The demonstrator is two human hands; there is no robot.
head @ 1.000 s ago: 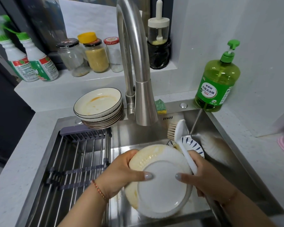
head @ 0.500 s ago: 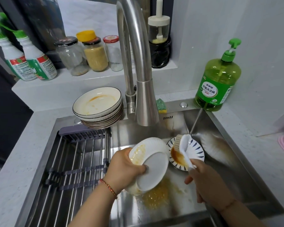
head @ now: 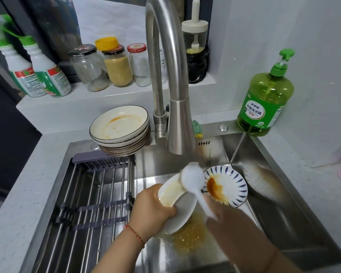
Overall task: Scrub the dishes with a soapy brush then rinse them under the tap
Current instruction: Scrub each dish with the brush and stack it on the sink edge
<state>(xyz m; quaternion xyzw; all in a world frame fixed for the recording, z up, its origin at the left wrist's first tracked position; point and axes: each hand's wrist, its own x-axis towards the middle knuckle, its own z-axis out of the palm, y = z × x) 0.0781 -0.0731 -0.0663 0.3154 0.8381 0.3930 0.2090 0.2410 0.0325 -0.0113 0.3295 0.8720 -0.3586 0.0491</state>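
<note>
My left hand (head: 153, 209) grips a white plate (head: 182, 209) by its rim, tilted on edge over the sink, with orange sauce on its upper part. My right hand (head: 226, 219), blurred, holds the white handle of a dish brush (head: 193, 179), whose head lies against the plate's top edge. A small blue-striped dish (head: 227, 185) with brown sauce lies in the sink just to the right. Orange residue (head: 189, 236) is pooled on the sink floor under the plate. The steel tap (head: 180, 127) hangs above; no water stream is visible.
A stack of dirty plates (head: 120, 126) stands at the sink's back left corner. A grey drying rack (head: 93, 198) spans the sink's left half. A green soap bottle (head: 266, 103) stands back right; a sponge (head: 197, 129) behind the tap; jars (head: 118, 66) and bottles (head: 43, 73) on the ledge.
The plate has turned from facing me to edge-on and moved lower into the sink. The brush has swung left from over the striped dish onto the plate's top edge.
</note>
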